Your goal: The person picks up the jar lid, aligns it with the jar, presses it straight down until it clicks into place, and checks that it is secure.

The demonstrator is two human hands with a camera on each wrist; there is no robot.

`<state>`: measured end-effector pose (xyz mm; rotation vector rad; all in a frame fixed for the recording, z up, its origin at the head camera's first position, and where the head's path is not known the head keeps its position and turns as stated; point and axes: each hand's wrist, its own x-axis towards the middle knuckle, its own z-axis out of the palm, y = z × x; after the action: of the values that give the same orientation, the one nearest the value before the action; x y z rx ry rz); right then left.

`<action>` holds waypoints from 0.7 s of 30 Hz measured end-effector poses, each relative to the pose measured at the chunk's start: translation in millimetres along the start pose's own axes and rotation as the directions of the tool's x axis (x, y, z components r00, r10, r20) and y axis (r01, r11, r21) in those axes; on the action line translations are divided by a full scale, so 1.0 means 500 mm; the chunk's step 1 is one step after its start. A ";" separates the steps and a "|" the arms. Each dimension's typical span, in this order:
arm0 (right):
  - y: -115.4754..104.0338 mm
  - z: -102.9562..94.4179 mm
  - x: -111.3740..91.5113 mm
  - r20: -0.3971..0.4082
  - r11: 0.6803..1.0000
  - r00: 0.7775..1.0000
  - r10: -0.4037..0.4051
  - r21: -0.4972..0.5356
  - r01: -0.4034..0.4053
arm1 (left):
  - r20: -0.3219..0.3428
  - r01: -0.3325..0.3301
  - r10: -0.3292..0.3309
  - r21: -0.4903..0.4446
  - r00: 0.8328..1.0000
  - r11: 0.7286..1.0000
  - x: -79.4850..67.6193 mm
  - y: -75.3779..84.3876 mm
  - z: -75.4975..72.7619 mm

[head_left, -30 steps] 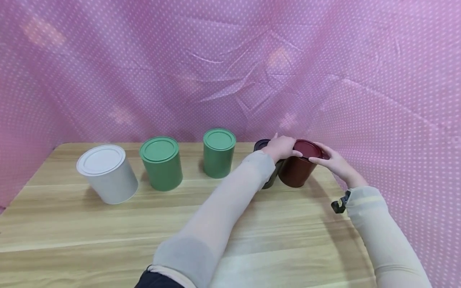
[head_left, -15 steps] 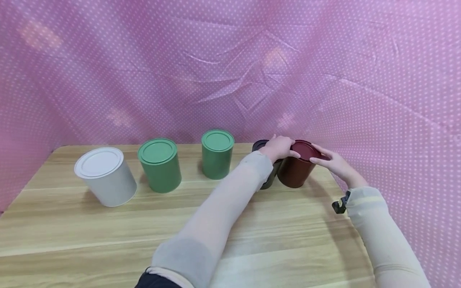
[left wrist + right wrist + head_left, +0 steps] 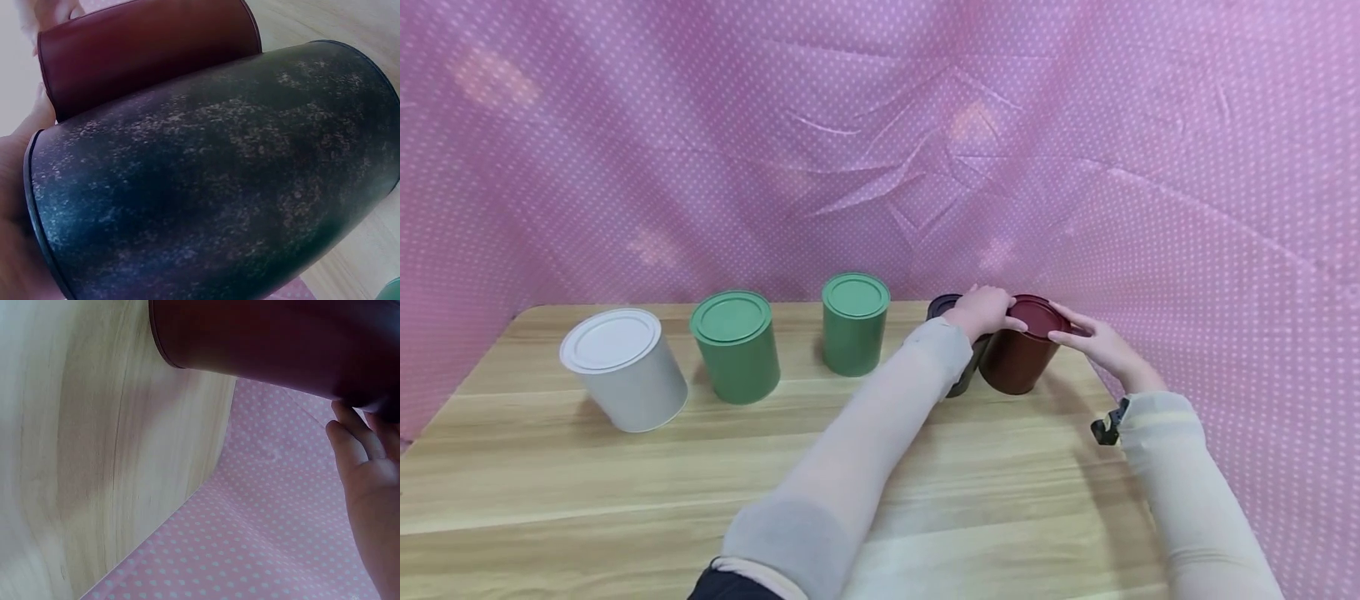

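A dark red paint can stands at the back right of the table, right beside a dark mottled paint can. My left hand reaches over the dark can's lid. Its thumb and fingers are at the near side of the red can's rim, holding it from the left. Opposite it, my right hand grips the same rim from the right, thumb in front and fingers behind. In the right wrist view its fingers meet the red can's lid end. My left hand and forearm hide much of the dark can.
Two green cans and a wide white can stand to the left on the wooden table. A pink dotted cloth hangs close behind the cans and along the right side.
Both hands and all the cans keep their places. Only the head view shifts slightly.
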<state>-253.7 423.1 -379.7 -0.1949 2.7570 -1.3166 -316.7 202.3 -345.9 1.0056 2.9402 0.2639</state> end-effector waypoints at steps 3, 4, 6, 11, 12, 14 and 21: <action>-0.004 -0.003 0.001 0.007 1.000 1.000 -0.002 -0.014 0.002 | 0.013 -0.023 0.022 0.025 1.000 0.999 0.000 0.000 -0.005; -0.006 -0.003 0.000 0.008 1.000 1.000 0.001 -0.019 -0.001 | 0.020 -0.028 0.027 0.032 0.999 0.999 0.000 -0.001 -0.007; -0.009 -0.003 0.000 0.011 1.000 1.000 0.008 -0.025 -0.008 | 0.030 -0.038 0.036 0.051 0.999 0.998 -0.003 -0.001 -0.010; -0.012 0.003 0.002 0.016 0.999 0.999 0.028 -0.024 -0.027 | 0.039 -0.055 0.052 0.080 0.998 0.995 -0.009 -0.002 -0.018; -0.012 0.004 0.003 0.014 0.999 0.999 0.030 -0.024 -0.029 | 0.040 -0.056 0.053 0.078 0.998 0.995 -0.009 -0.002 -0.019; -0.011 0.004 0.003 0.007 0.999 0.999 0.042 -0.027 -0.042 | 0.038 -0.065 0.062 0.080 0.997 0.995 -0.008 -0.002 -0.021; -0.019 0.002 0.008 0.003 0.999 0.999 0.042 -0.019 -0.041 | 0.052 -0.065 0.061 0.086 0.997 0.994 -0.002 -0.002 -0.030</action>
<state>-256.7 415.8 -372.9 -0.1400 2.7561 -1.2799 -317.7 198.7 -331.2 1.1000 2.9019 0.1106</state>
